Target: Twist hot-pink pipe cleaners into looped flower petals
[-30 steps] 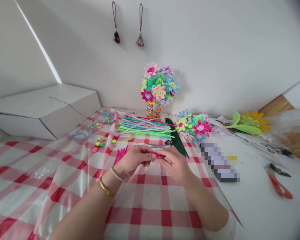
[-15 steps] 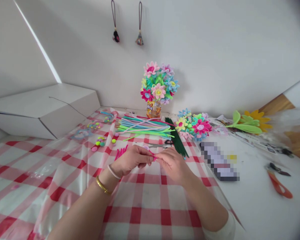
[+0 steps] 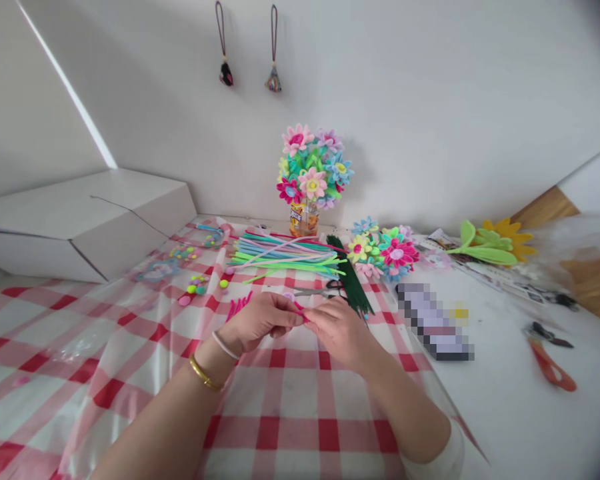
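My left hand (image 3: 260, 321) and my right hand (image 3: 336, 328) meet over the red-and-white checked tablecloth (image 3: 290, 413). Both pinch a short pink pipe cleaner piece (image 3: 300, 310) between their fingertips, and most of it is hidden by the fingers. Just left of my left hand lie a few cut pink pipe cleaner pieces (image 3: 239, 307). Behind the hands lies a pair of scissors (image 3: 325, 289), and further back a spread of coloured pipe cleaners (image 3: 285, 257) beside a bundle of dark green ones (image 3: 351, 280).
A bouquet of pipe-cleaner flowers (image 3: 311, 170) stands in a jar at the wall. More flowers (image 3: 384, 252) lie right of it. Small pom-poms (image 3: 196, 288) dot the cloth at left, a white box (image 3: 80, 223) sits far left, and orange snips (image 3: 550, 363) lie at right.
The hands have kept working the pink piece, shifting slightly left and up in view as the camera moved. The piece shows less between the fingers now.
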Demonstrator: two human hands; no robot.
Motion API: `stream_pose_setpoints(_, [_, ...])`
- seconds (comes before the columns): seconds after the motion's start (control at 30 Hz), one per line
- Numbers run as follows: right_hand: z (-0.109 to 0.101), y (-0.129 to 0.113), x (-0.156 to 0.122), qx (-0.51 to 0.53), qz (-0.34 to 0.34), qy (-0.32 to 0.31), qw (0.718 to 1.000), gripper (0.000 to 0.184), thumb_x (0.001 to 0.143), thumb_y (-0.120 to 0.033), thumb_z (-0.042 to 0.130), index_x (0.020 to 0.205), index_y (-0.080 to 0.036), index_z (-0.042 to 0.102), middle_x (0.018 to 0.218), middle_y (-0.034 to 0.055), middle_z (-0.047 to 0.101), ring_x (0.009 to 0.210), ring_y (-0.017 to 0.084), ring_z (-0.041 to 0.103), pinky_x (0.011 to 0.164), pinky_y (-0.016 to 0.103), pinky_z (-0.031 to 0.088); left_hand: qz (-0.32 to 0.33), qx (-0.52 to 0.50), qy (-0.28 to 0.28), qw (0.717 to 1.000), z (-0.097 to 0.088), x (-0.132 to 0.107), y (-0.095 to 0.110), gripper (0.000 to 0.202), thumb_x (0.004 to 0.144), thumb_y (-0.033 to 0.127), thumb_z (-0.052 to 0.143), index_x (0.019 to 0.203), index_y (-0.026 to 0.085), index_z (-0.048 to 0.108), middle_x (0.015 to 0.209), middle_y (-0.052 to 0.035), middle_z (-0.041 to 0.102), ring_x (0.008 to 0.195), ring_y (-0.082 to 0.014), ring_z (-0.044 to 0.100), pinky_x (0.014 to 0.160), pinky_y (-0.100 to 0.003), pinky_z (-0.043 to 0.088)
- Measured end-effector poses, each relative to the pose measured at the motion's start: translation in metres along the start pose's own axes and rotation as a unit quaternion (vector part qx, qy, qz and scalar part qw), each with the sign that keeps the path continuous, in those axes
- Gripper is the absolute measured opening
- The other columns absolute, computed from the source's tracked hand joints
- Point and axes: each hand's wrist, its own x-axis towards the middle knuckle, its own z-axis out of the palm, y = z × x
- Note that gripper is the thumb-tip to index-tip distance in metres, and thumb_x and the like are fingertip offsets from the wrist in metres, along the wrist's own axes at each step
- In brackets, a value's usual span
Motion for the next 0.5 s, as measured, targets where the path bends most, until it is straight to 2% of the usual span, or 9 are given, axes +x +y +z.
stream_pose_setpoints(0.17, [-0.002,-0.002,-0.001,-0.030,-0.003,-0.054,0.998,0.024,0.089,-0.014,0.037,0.092,-0.017,0.061,0.078,0.0069,0.064,0.077,0.020,0.057,0.076,0.037,0.042,-0.004,0.003,-0.015,1.000,-0.002,0.001,0.000,0.018,0.059,0.027,0.069,0.058,0.012,0.061,0.046,0.0025,0.048,0.039,-0.0061,0.038,0.040,-0.021,0.025])
stream_pose_setpoints(0.33, [-0.002,-0.009,-0.004,-0.032,-0.015,-0.106,0.994,0.022,0.086,-0.010,0.039,0.088,-0.017,0.060,0.080,0.0088,0.063,0.079,0.021,0.055,0.072,0.034,0.042,-0.005,0.125,-0.064,0.990,-0.007,-0.001,-0.002,0.015,0.065,0.027,0.063,0.063,0.011,0.064,0.047,0.0002,0.052,0.041,-0.0085,0.043,0.042,-0.021,0.032])
stream_pose_setpoints(0.43, [-0.002,-0.011,-0.005,0.006,0.000,-0.116,0.993,0.019,0.084,-0.012,0.042,0.081,-0.017,0.060,0.074,0.0070,0.061,0.072,0.019,0.054,0.066,0.031,0.041,0.034,0.217,-0.086,0.972,-0.008,-0.001,-0.003,0.014,0.070,0.024,0.058,0.066,0.013,0.066,0.049,0.0008,0.052,0.044,-0.0088,0.044,0.043,-0.020,0.032])
stream_pose_setpoints(0.5, [-0.003,-0.010,-0.005,0.075,0.037,-0.111,0.990,0.020,0.084,-0.013,0.043,0.072,-0.018,0.058,0.066,0.0032,0.057,0.064,0.016,0.051,0.060,0.028,0.038,0.104,0.283,-0.089,0.949,-0.007,0.000,-0.003,0.014,0.073,0.022,0.056,0.068,0.015,0.066,0.053,0.0002,0.055,0.050,-0.0097,0.047,0.047,-0.020,0.035])
